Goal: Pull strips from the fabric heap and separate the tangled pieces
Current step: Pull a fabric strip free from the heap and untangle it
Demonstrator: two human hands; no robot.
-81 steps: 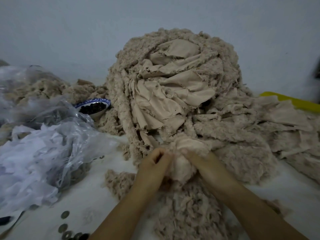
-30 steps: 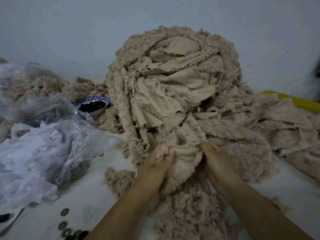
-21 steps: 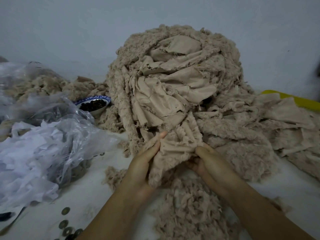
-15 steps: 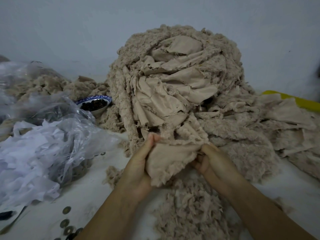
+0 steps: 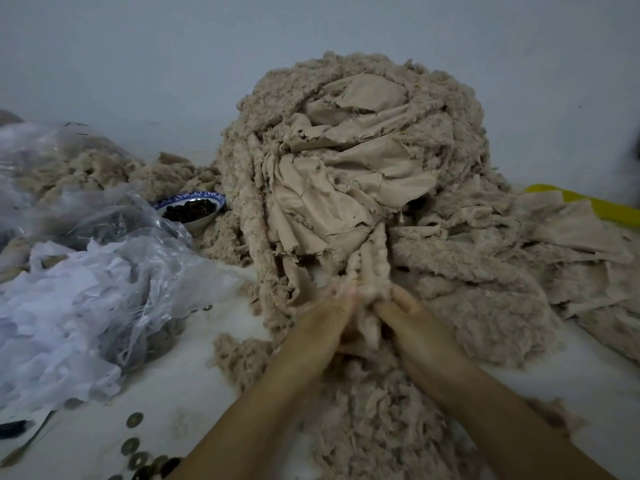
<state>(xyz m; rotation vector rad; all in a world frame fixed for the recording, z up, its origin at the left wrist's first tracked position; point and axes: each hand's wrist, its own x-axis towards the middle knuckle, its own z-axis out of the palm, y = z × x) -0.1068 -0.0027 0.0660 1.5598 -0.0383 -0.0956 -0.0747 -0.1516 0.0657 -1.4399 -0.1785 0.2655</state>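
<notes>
Progress: early, I judge. The fabric heap (image 5: 346, 161) stands tall and tangled, with only a small loose pile (image 5: 374, 427) in front of it.
Strip: a fleecy strip (image 5: 369, 268) runs out of the heap's foot, not yet free.
Right hand (image 5: 412, 323): clamped on the strip's lower end.
Left hand (image 5: 322, 327): pressed against the strip; too blurred to tell its grip.
Around: plastic bag (image 5: 114, 271) and bowl (image 5: 194, 209) left of the heap; coins (image 5: 135, 448) front-left.
In the way: overlapping folds at the heap's foot.

One heap of beige fleecy fabric strips (image 5: 346, 168), two bare hands, left hand (image 5: 323, 327) and right hand (image 5: 414, 323), one blue-rimmed white bowl (image 5: 202, 221), two clear plastic bags (image 5: 149, 244), one yellow object (image 5: 609, 209), at least five round bronze coins (image 5: 134, 419).
</notes>
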